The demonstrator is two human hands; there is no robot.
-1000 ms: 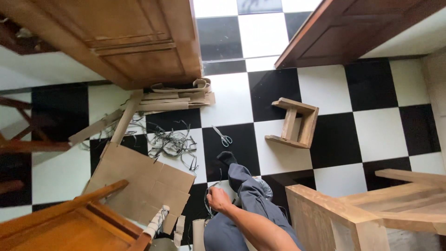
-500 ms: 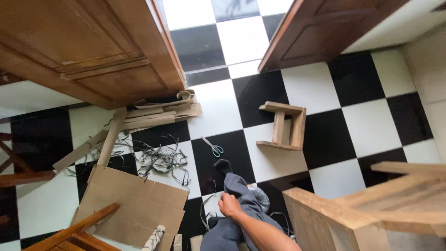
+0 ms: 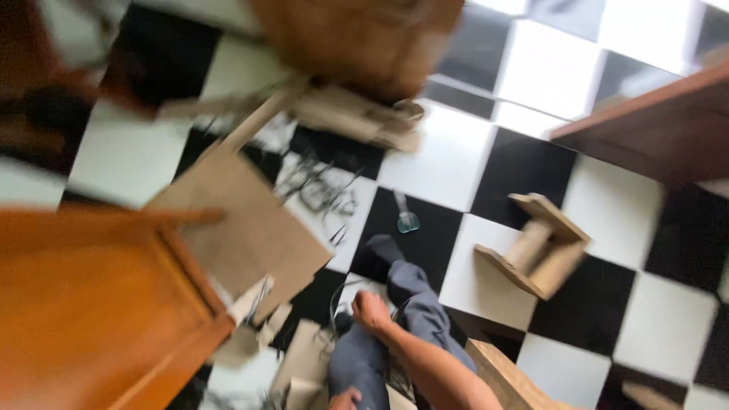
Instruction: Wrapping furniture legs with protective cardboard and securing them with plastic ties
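The picture is smeared by motion. My right hand lies on my grey trouser leg with the fingers curled; the blur hides whether it grips anything. Only a sliver of my left hand shows at the bottom edge, beside my thigh. My foot in a black sock points up the frame toward a pair of scissors lying on a black tile. A flat sheet of cardboard lies to the left of my leg, with a tangle of thin dark strips beyond it.
A small wooden stool lies on its side to the right on the black-and-white tiled floor. Orange wooden furniture fills the lower left. A heap of cardboard offcuts sits by a wooden door. A pale wooden piece stands near my right arm.
The view has swung sharply and tilted, blurring everything. The orange furniture now fills the lower left. My right hand stays on my leg, and my left hand has come into view at the bottom.
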